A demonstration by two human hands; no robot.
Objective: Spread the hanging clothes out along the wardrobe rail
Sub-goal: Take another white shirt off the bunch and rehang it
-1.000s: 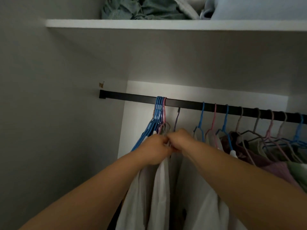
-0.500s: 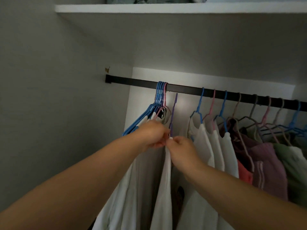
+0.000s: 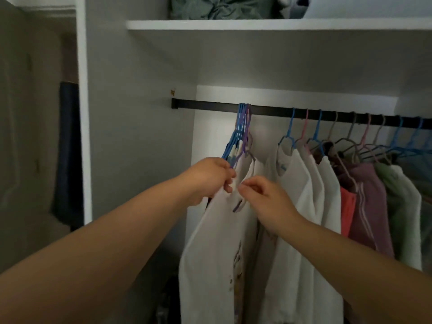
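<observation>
pinched white shirt (image 3: pixel 224 230) at its shoulder, left hand (image 3: pixel 207 177) and right hand (image 3: pixel 264 197) clamped on cloth, below bunched hangers (image 3: pixel 243 127) on rail (image 3: pixel 280 111). best freed one hook, then slid rightward into the gap.

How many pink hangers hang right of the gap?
2 pink hangers: one second after the gap, one sixth. Others may lie past the frame edge.
</observation>
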